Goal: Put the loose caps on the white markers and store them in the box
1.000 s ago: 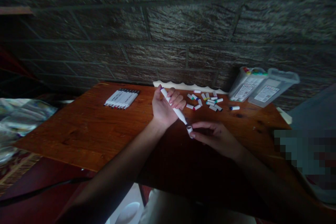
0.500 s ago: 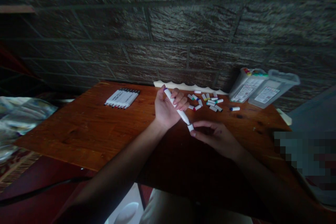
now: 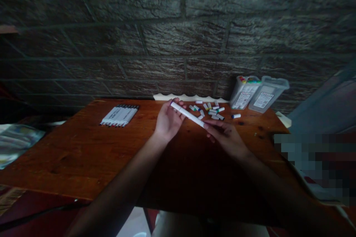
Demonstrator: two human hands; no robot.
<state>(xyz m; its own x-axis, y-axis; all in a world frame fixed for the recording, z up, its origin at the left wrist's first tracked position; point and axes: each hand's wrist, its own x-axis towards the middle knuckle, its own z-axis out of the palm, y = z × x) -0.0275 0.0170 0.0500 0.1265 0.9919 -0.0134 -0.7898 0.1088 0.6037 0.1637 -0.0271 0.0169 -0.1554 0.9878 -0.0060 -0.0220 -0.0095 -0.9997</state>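
A white marker pen (image 3: 188, 114) slants between my hands above the wooden table. My left hand (image 3: 170, 119) grips its upper end, where a dark purple tip shows, with the thumb and fingers around it. At the lower end, my right hand (image 3: 226, 135) pinches the marker between thumb and fingers, and its white cap is on that end, partly covered by my fingertips. Several loose marker caps (image 3: 213, 112) with coloured ends lie scattered just beyond my hands. One cap with a dark blue end (image 3: 236, 116) rests apart from them on the right.
A row of white markers (image 3: 119, 116) lies side by side on the table (image 3: 78, 155) to the left. Two clear plastic cases (image 3: 268, 94) stand at the back right, the left one holding coloured markers. A stone-patterned wall (image 3: 161, 44) rises behind, with a wavy white strip (image 3: 191, 98) along its foot.
The cap in my right hand has come fully onto the marker's lower end. The marker now lies at a flatter slant. My view has shifted right and up.
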